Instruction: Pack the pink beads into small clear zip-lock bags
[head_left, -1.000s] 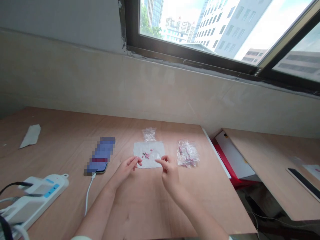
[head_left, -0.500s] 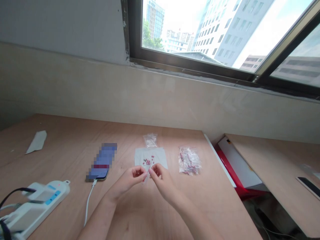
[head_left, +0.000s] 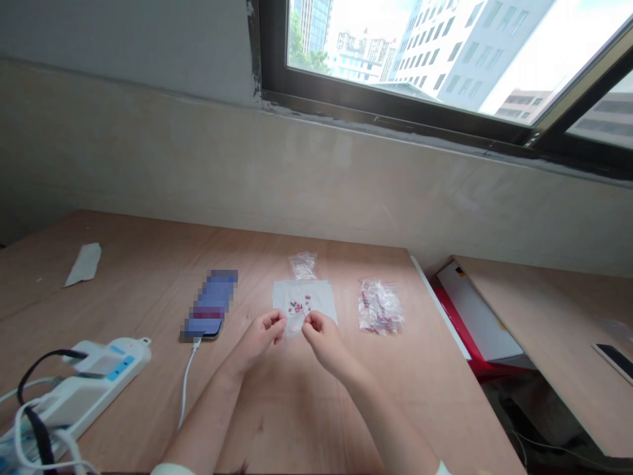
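Note:
My left hand [head_left: 267, 332] is closed in a pinch at the near left edge of a white sheet [head_left: 321, 295]; whatever its fingers hold is too small to make out. At the sheet's near right edge, my right hand [head_left: 321, 335] also pinches, and what it holds cannot be told. A small gap separates the two hands. Several small pink and dark beads [head_left: 297, 307] lie on the sheet just beyond my fingertips. Behind the sheet is a small clear plastic bag [head_left: 303, 266]. Right of it lies a larger clear bag [head_left: 380, 307] with pink pieces inside.
A phone [head_left: 210, 307] with a white charging cable [head_left: 186, 382] lies to the left. A white power strip [head_left: 99, 382] with plugs sits at front left. A scrap of white paper [head_left: 84, 264] lies far left. The table's right edge borders a gap before another table [head_left: 558, 316].
My hands have moved apart, from fingertips nearly touching to a small gap between them. The camera view has shifted slightly, so the table things appear a little higher and further right.

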{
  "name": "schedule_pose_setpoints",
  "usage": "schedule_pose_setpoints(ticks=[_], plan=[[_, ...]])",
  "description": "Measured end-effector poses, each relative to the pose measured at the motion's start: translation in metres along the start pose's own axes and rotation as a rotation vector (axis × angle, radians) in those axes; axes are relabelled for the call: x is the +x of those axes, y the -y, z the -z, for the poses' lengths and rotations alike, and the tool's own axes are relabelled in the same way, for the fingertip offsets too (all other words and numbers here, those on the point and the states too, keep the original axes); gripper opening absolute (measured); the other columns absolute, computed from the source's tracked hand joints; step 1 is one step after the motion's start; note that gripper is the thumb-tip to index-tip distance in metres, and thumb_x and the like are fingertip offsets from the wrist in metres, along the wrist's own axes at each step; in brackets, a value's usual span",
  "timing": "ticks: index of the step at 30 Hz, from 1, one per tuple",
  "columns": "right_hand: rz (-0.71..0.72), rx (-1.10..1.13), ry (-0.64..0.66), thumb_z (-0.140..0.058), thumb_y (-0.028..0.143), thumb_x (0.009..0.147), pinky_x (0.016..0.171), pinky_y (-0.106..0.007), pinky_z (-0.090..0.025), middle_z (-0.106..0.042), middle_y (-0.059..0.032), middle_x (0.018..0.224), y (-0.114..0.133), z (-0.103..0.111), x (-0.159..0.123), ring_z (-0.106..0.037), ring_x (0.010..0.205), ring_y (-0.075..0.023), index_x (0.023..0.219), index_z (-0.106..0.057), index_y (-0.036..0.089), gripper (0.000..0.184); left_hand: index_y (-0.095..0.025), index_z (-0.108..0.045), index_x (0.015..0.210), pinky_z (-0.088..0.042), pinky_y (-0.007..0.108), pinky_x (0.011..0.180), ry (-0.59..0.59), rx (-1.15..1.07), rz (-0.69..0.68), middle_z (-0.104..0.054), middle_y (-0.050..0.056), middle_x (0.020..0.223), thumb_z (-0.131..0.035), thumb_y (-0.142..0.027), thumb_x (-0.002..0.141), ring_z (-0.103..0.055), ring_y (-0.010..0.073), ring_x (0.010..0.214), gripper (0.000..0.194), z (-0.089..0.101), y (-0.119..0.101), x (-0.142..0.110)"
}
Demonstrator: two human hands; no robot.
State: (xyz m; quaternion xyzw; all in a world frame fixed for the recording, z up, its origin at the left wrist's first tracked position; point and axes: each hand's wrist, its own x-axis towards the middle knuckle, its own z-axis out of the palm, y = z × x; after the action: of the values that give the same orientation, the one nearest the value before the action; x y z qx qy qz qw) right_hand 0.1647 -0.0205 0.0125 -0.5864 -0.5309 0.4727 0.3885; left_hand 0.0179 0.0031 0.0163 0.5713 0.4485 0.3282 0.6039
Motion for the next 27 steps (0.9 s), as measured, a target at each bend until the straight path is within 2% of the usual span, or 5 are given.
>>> schedule_pose_setpoints(ticks=[3,11,15,20,27], plan=[[-0.018,-0.088,-0.106,-0.041,0.018,0.065,0.045,-0.02,-0.024,-0.033,0.0058,0.05,0.001,0.0,0.0,-0.032,0.048,-0.0068,0.052,-0.034,0.018,0.014,-0.017,-0.042,0.056,-0.028,0.02,0.048,-0.083,0.08,-0.046,-0.036,-0.007,0.05,-0.045,-0.031,0.07,-0.035,0.0082,0.048,0.019,-0.001,0.003,0.002],[-0.146,0.241,0.035,-0.04,0.02,0.067,0.036,-0.019,-0.03,-0.042,0.0063,0.049,-0.017,-0.013,0.003,-0.042,0.038,-0.0068,0.069,-0.042,0.018,0.004,-0.017,-0.047,0.06,-0.032,0.021,0.055,-0.009,0.239,-0.152,-0.044,-0.004,0.059,-0.043,-0.026,0.074,-0.041,0.0101,0.058,0.018,-0.014,-0.001,-0.013],[-0.133,0.404,0.074,-0.044,0.024,0.066,0.035,-0.02,-0.032,-0.045,0.0051,0.05,-0.01,-0.006,0.005,-0.038,0.036,-0.0057,0.075,-0.049,0.015,0.013,-0.017,-0.05,0.083,-0.038,0.022,0.06,-0.129,0.11,-0.013,-0.05,-0.001,0.074,-0.045,-0.037,0.075,-0.046,0.0106,0.063,0.022,0.0,0.009,-0.014],[-0.163,0.456,0.247,-0.052,0.03,0.065,0.036,-0.02,-0.035,-0.046,0.006,0.051,-0.009,-0.006,0.005,-0.04,0.036,-0.0057,0.08,-0.046,0.016,0.021,-0.014,-0.049,0.082,-0.042,0.022,0.052,0.059,-0.235,0.184,-0.049,-0.002,0.063,-0.049,-0.045,0.071,-0.049,0.0092,0.053,0.033,0.011,0.031,-0.015],[-0.226,0.322,0.014,-0.047,0.042,0.069,0.032,-0.017,-0.034,-0.05,0.0041,0.06,-0.037,-0.019,0.011,-0.046,0.042,-0.0073,0.08,-0.037,0.021,0.026,-0.013,-0.05,0.074,-0.044,0.02,0.044,-0.235,-0.255,0.19,-0.052,-0.004,0.054,-0.061,-0.043,0.061,-0.05,0.0073,0.044,0.035,0.022,0.064,-0.006]])
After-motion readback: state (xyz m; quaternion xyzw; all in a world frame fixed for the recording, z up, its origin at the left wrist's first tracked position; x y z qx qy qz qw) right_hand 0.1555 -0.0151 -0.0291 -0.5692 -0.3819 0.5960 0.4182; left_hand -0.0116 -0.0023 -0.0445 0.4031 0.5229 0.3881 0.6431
